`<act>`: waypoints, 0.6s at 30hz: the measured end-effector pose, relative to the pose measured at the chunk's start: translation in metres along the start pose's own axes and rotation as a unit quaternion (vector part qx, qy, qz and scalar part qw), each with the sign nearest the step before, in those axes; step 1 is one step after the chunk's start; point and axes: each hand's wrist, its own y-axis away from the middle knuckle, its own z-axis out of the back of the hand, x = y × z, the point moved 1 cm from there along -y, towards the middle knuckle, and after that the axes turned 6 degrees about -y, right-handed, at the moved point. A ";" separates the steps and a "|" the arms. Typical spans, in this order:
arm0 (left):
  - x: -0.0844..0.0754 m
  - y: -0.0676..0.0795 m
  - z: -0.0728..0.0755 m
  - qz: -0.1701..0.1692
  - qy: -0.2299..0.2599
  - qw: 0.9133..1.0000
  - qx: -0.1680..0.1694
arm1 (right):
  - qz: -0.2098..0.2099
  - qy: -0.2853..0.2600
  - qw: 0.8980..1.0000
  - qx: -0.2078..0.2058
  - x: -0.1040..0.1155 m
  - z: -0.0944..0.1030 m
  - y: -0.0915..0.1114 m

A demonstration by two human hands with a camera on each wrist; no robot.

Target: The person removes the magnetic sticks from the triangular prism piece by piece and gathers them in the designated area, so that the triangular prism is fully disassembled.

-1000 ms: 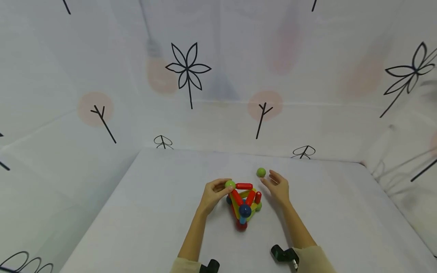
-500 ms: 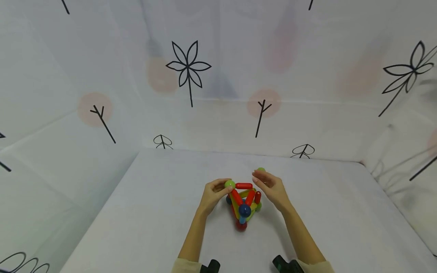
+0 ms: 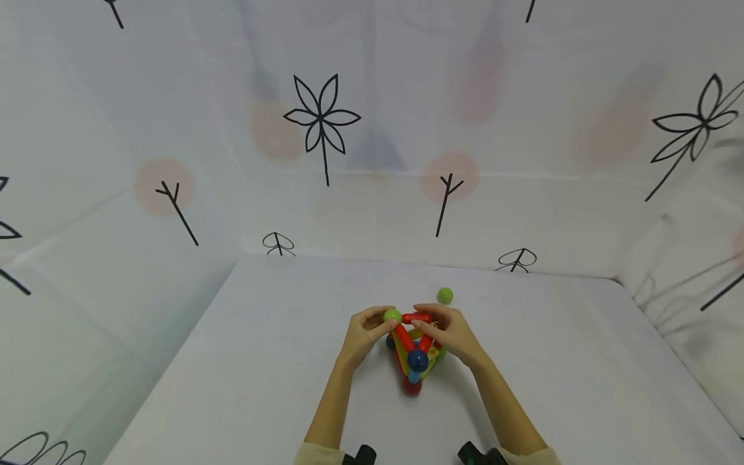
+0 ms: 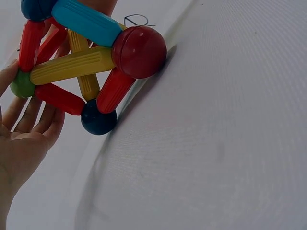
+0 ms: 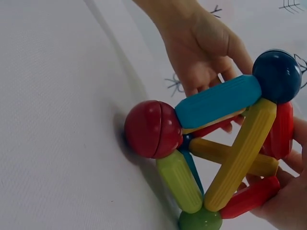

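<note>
A frame of coloured toy rods and balls stands on the table in the head view, its dark red ball nearest me and a dark blue ball above that. My left hand pinches the green ball at the upper left corner. My right hand holds the upper right side, thumb and fingertips around the ends of the red rods. Its palm hides part of that side. Both wrist views show a light blue rod joined to the dark red ball, with yellow rods crossing inside.
One loose green ball lies on the white table just beyond my right hand. A pale cloth wall with drawn plants rises behind the table's far edge.
My right hand has moved left and toward me, from beside the loose green ball to the frame's red rods. My left hand keeps its pinch; the frame stays in place.
</note>
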 end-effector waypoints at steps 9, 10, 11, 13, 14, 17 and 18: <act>-0.002 0.000 -0.001 0.002 -0.004 1.000 -0.005 | -0.021 -0.009 1.000 -0.006 0.008 -0.001 -0.001; -0.002 -0.001 -0.001 0.002 -0.003 1.000 -0.005 | -0.021 -0.010 1.000 -0.008 0.011 -0.002 -0.001; -0.002 -0.001 -0.001 0.002 -0.002 1.000 -0.005 | -0.017 -0.010 1.000 -0.009 0.016 -0.003 0.000; -0.002 -0.001 -0.001 0.003 0.001 1.000 -0.005 | -0.014 -0.007 1.000 -0.014 0.027 -0.005 0.001; -0.002 -0.001 -0.001 0.003 0.003 1.000 -0.005 | -0.013 -0.003 1.000 -0.018 0.033 -0.005 0.002; -0.002 -0.001 -0.001 0.006 0.003 1.000 -0.005 | -0.006 0.011 0.999 -0.032 0.047 -0.008 0.005; -0.003 -0.001 -0.001 0.006 0.002 1.000 -0.005 | -0.005 0.015 0.999 -0.037 0.048 -0.009 0.006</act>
